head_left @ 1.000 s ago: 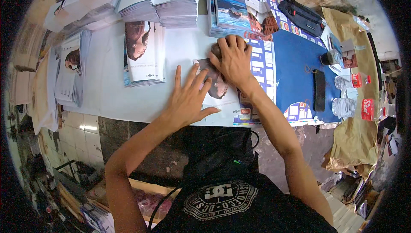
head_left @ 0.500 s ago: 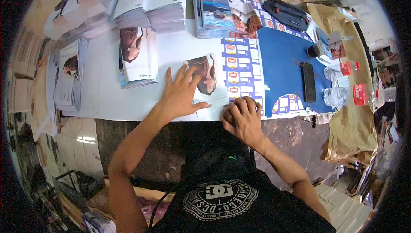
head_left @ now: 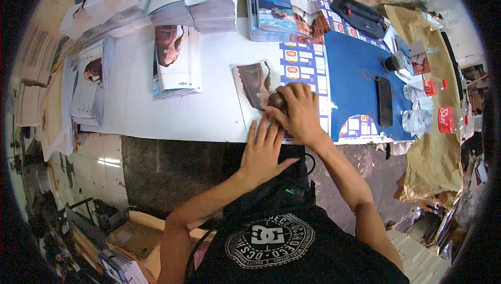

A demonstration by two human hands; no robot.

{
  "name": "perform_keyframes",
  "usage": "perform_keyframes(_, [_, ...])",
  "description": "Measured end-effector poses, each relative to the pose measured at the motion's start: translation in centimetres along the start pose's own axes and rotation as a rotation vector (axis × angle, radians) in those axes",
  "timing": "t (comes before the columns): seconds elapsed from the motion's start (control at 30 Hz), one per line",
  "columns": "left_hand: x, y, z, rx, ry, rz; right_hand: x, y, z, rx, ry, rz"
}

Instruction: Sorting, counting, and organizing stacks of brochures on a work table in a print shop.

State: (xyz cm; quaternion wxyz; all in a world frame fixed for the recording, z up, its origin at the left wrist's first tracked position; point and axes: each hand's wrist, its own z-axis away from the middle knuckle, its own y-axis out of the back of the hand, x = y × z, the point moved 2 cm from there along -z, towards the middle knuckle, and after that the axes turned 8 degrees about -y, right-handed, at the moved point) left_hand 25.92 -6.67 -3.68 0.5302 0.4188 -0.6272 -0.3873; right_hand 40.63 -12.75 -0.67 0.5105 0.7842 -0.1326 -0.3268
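Observation:
A printed folded sheet point(head_left: 252, 86) with a portrait lies on the white tabletop in front of me. My right hand point(head_left: 300, 114) is closed round a smooth, rounded brown object point(head_left: 276, 102) and presses it on the sheet's right side; its exact kind I cannot make out. At the sheet's near edge, my left hand point(head_left: 264, 151) is open, fingers stretched forward, fingertips close to the right hand. Part of the sheet is hidden under both hands. To the left lies a small pile of matching folded sheets point(head_left: 176, 59).
Tall stacks of printed sheets point(head_left: 211, 4) stand at the back left, another pile point(head_left: 90, 83) at the far left. Behind are blue-covered booklets point(head_left: 274, 15). On the right, a blue board point(head_left: 352, 70) bears a black phone point(head_left: 384, 101), a dark cup point(head_left: 394, 62) and plastic bottles point(head_left: 417, 121).
My left hand has drawn back toward me, off the sheet's left side to its near edge. My right hand has moved up onto the sheet with the rounded brown object.

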Motion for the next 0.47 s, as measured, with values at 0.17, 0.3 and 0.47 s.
perform_keyframes(0.17, [0.6, -0.1, -0.2, -0.033, 0.002, -0.072, -0.2, -4.1, -7.1, 0.107, 0.006, 0.141])
perform_keyframes(0.3, [0.6, 0.1, -0.4, -0.035, 0.017, -0.086, 0.1, -5.9, -11.5, 0.157, 0.050, 0.166])
perform_keyframes(0.47, [0.0, -0.9, 0.1, -0.085, 0.017, -0.060, -0.6, -5.6, -7.9, 0.057, 0.105, 0.038])
